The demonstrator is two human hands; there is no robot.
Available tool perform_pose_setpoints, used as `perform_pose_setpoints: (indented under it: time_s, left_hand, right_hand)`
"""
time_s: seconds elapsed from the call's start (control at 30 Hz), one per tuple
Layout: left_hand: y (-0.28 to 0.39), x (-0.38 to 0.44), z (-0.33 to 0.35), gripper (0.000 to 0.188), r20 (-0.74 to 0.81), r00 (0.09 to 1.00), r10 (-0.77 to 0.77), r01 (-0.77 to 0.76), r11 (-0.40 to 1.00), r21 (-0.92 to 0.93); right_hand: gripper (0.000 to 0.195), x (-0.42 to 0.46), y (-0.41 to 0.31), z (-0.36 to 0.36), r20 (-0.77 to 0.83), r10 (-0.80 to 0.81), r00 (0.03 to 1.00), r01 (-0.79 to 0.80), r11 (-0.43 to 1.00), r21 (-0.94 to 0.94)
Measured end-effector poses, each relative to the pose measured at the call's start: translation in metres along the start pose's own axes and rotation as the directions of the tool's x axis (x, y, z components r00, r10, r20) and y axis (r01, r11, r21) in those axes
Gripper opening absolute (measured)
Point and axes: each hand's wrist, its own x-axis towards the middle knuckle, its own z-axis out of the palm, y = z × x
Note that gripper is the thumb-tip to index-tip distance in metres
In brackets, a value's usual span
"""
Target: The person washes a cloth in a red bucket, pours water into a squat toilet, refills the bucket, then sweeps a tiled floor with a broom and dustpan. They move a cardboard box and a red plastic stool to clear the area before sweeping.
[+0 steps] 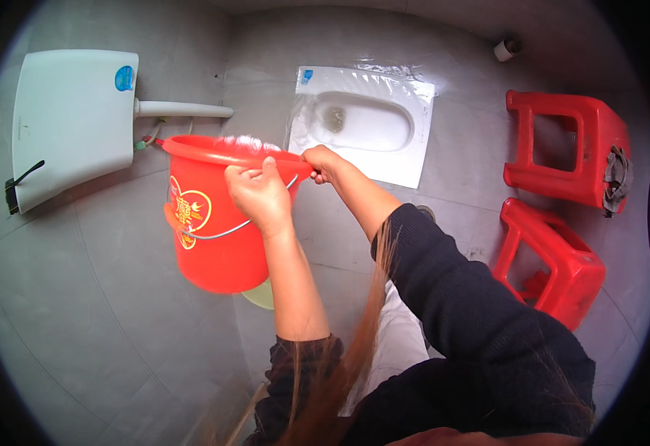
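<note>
A red plastic bucket (219, 245) hangs above the floor between me and a white squat toilet (358, 173). My left hand (261, 192) grips the near side of its rim, fingers folded in and thumb raised. My right hand (322, 161) clasps the rim at its right end, on the toilet side. The bucket's wire handle (216, 237), with an orange grip (172, 217), droops against its front, where a yellow printed label shows. A bright white patch appears at the far rim; I cannot tell whether it is water or glare. The bucket's inside is mostly hidden.
A white cistern (77, 122) with a white pipe (185, 108) is on the left wall. Two red plastic stools (567, 187) (576, 279) are at the right, one with a grey rag (616, 178). Behind the bucket a pale green basin (262, 295) partly shows. Wet floor glistens behind the toilet.
</note>
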Motion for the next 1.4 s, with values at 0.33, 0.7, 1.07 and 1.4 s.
perform_pose_setpoints:
  time_s: [0.33,0.7,1.07,1.4]
  left_hand:
    - [-0.064,-0.030,-0.032,0.014,0.156,0.906,-0.394,0.408,0.710,-0.574]
    - [-0.133,-0.159,-0.040,0.017,0.403,0.711,-0.575,0.701,0.544,-0.461]
    - [-0.147,-0.210,-0.065,0.018,0.270,0.741,-0.615,0.669,0.636,-0.386]
    - [-0.105,-0.144,0.005,0.022,0.330,0.872,-0.362,0.459,0.838,-0.296]
  right_hand:
    - [0.074,-0.051,-0.019,-0.009,-0.324,-0.647,0.690,0.334,0.682,-0.651]
    - [0.061,-0.087,0.132,-0.072,-0.523,-0.589,0.616,0.135,0.733,-0.667]
    - [0.031,-0.051,0.252,-0.077,-0.498,-0.254,0.829,-0.116,0.793,-0.598]
    - [0.013,-0.007,0.192,-0.091,-0.302,0.135,0.944,-0.153,0.988,-0.037]
